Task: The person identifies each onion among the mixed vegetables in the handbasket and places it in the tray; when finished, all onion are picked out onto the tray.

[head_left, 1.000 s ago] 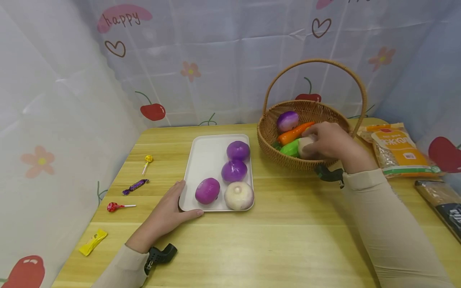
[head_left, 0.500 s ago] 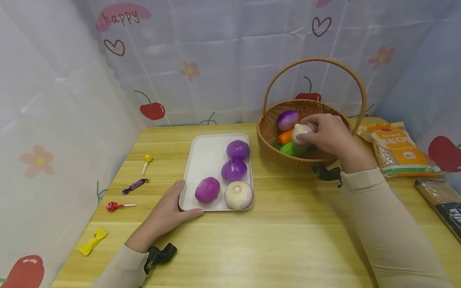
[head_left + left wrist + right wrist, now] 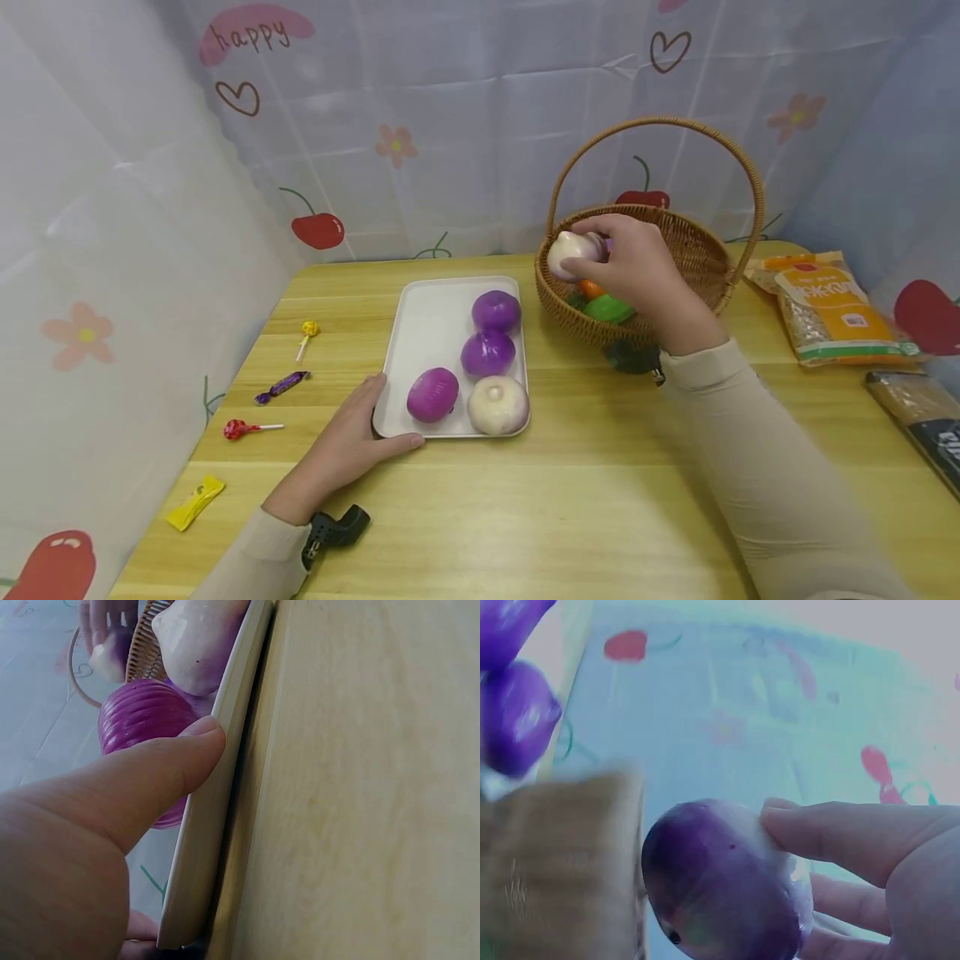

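Observation:
My right hand [image 3: 630,258] holds a white-and-purple turnip [image 3: 573,255], raised over the left rim of the wicker basket [image 3: 592,333]. The right wrist view shows the turnip's [image 3: 724,881] purple side, with the thumb pressed on its top and the fingers behind. At the near left corner of the white tray [image 3: 423,321] rests my left hand [image 3: 352,437], thumb along the front rim and fingers straight on the left side. That tray bears purple onions [image 3: 432,395], glossy purple round vegetables [image 3: 487,354] and another pale turnip [image 3: 498,406].
An orange carrot [image 3: 591,289] and a green vegetable [image 3: 609,308] lie in the basket, under its tall handle [image 3: 660,122]. Candies, among them a red lollipop [image 3: 236,429], lie left. Two food packs, one an orange grain bag [image 3: 836,308], are at the right.
My right hand lifted the turnip from among the basket's vegetables and carried it up and left to the basket's rim. The left hand and the tray stayed in place.

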A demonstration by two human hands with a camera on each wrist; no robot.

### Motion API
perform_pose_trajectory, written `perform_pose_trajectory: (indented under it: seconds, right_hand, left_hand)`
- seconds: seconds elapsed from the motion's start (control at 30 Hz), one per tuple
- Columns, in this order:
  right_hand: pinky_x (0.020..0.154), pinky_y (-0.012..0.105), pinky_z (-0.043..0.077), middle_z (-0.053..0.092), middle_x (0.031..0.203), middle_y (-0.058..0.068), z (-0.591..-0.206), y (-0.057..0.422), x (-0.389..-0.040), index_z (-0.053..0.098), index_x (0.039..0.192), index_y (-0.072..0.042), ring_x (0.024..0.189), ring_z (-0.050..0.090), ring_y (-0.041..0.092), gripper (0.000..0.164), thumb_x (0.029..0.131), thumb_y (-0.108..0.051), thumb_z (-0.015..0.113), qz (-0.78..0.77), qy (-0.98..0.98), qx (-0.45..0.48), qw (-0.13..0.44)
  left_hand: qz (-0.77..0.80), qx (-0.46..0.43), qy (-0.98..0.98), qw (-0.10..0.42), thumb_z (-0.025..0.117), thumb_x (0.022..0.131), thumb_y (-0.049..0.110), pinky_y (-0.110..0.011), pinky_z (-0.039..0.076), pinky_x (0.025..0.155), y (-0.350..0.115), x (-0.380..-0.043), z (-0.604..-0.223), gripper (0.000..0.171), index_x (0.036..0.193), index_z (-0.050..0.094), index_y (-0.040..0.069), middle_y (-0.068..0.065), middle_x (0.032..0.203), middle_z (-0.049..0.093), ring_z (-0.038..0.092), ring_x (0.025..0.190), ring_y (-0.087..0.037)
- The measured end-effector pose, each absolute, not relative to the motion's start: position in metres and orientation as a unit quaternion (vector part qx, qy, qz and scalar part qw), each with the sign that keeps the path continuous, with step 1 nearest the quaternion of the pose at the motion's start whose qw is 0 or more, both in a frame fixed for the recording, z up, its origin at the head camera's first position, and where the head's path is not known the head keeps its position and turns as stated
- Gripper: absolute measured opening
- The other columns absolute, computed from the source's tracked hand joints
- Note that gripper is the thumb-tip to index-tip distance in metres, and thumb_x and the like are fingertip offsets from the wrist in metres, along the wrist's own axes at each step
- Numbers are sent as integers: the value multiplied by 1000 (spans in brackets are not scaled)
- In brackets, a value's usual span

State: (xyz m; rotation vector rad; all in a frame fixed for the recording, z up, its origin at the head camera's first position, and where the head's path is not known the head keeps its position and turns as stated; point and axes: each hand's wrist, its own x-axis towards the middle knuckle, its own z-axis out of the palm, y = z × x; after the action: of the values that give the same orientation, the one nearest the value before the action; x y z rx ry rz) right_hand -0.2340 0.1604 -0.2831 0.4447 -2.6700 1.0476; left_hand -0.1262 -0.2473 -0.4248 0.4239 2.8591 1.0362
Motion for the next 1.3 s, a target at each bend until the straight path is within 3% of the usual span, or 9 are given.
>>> perform_pose_trajectory:
  seconds: [0.2, 0.37, 0.57, 0.77, 0.93, 1.13, 1.3]
  right_hand:
    - [90, 47, 55, 68, 130, 15, -279, 118, -235, 72, 131, -2, 104, 62, 31, 47, 92, -23, 86, 369, -897, 207, 127]
    - [98, 42, 53, 68, 132, 13, -285, 79, -235, 72, 130, -2, 114, 62, 30, 48, 91, -24, 87, 362, -888, 258, 121]
    - [105, 39, 48, 68, 133, 12, -301, 38, -238, 71, 133, -4, 119, 62, 28, 50, 90, -24, 87, 346, -885, 300, 80]
    - [101, 37, 48, 71, 117, 9, -314, 13, -240, 69, 135, -1, 105, 61, 23, 53, 91, -26, 87, 332, -888, 318, 22]
    - [105, 33, 45, 70, 105, 6, -321, -1, -246, 70, 135, -1, 104, 59, 21, 52, 91, -25, 86, 314, -890, 331, -17]
    - [107, 34, 45, 72, 125, 8, -330, -14, -251, 70, 134, -4, 116, 62, 21, 49, 93, -28, 85, 269, -902, 331, -63]
    - [109, 36, 44, 72, 127, 8, -334, -20, -251, 71, 133, -4, 120, 61, 22, 49, 93, -28, 85, 253, -906, 327, -92]
  left_hand:
    - [335, 135, 932, 38, 84, 82, 65, -60, 18, 123, -247, -127, -424, 120, 167, 24, 3, -18, 170, 25, 16, 156, -40]
    - [333, 135, 932, 39, 83, 82, 65, -60, 18, 123, -247, -127, -423, 120, 166, 24, 2, -19, 170, 25, 15, 156, -41]
    - [330, 135, 933, 39, 83, 82, 66, -61, 18, 122, -246, -128, -422, 122, 167, 23, 1, -20, 170, 25, 15, 156, -42]
    - [335, 144, 930, 37, 84, 83, 63, -60, 18, 123, -245, -128, -420, 119, 167, 25, 3, -18, 169, 27, 15, 156, -42]
    - [337, 146, 930, 36, 84, 83, 63, -61, 20, 122, -246, -128, -421, 117, 166, 26, 4, -17, 169, 28, 17, 156, -40]
    - [337, 150, 929, 35, 84, 84, 62, -61, 21, 122, -246, -127, -422, 117, 167, 25, 5, -17, 169, 28, 18, 156, -40]
    - [341, 148, 928, 34, 85, 84, 60, -60, 21, 122, -246, -125, -423, 116, 167, 25, 4, -17, 168, 28, 19, 156, -39]
